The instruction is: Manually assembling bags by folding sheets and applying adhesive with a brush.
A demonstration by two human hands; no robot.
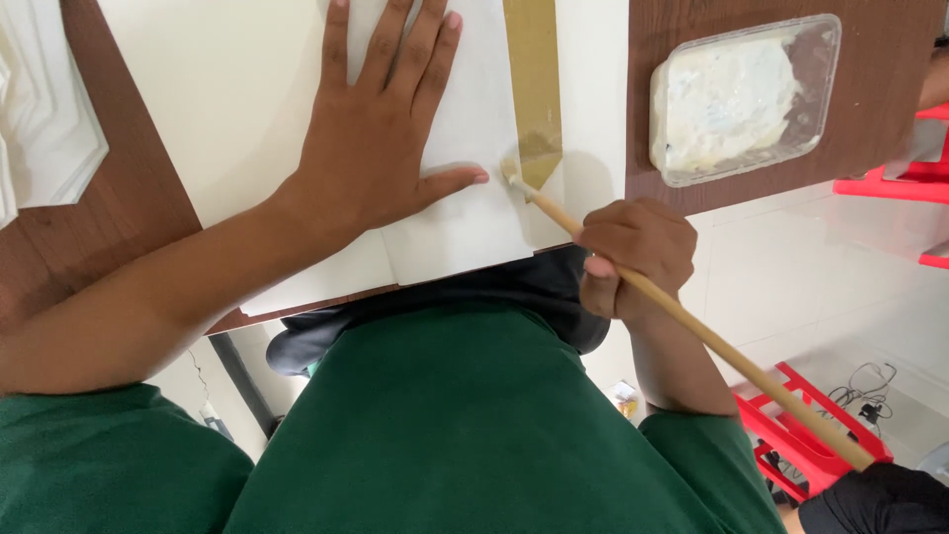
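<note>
A dark wood-grain table (880,89) fills the top of the view, with pale floor tiles and red plastic frames beyond its edge. On the table lies a large cream sheet (227,89), and on that a white paper (474,129) with a gold strip (534,69) running straight away from the person.

The left hand (381,138) lies flat and open on the white paper, fingers spread and pointing away from the body, thumb stretched toward the strip's near end. It holds nothing; it only presses the paper down.

The right hand (633,257) is closed around a long wooden brush (692,321), gripping it near the head. The handle slants down and to the right, past the table edge, while the pale bristle tip touches the paper just at the pointed near end of the gold strip, close beside the left thumb. So the strip's long axis runs away from both hands, and the brush meets it at an angle. The right hand is nearer to it.

A clear plastic tray (741,99) of whitish paste sits to the right, well apart from the paper.
</note>
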